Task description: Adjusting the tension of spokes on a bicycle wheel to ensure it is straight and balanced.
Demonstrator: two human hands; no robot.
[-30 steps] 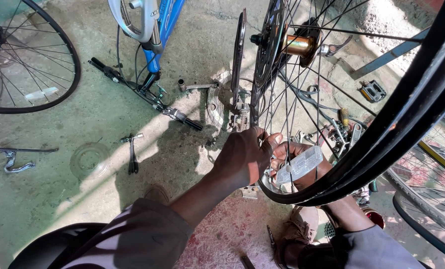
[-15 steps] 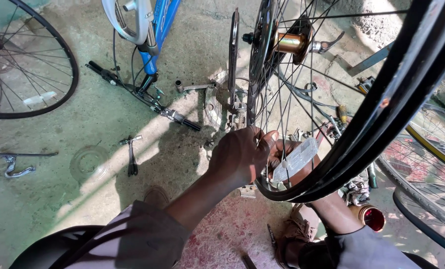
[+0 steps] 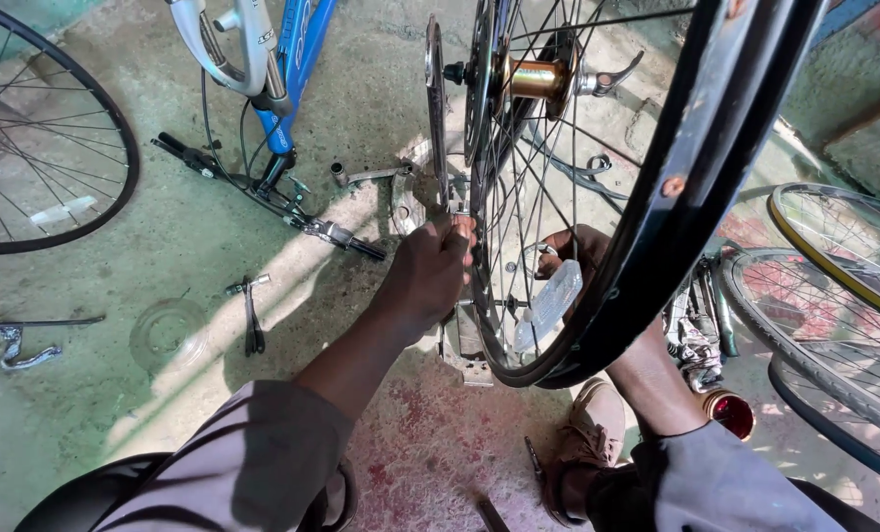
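Wheel-truing step, by the look of it. Left hand [image 3: 425, 281] pinches a spoke [image 3: 457, 212] of the upright bicycle wheel [image 3: 647, 266]; right hand [image 3: 573, 251] braces behind the spokes (finger state hidden). Next move likely calls for small, careful turning.

glossy black metal wheel rim [image 3: 657, 227], thin shiny steel spokes [image 3: 529, 197], brassy polished hub [image 3: 537, 79] at 12 o'clock, clear plastic reflector [image 3: 548, 303], glossy blue painted bicycle frame [image 3: 297, 69] at 11 o'clock, rough matt concrete floor [image 3: 115, 296], soft grey cloth sleeves [image 3: 253, 463]
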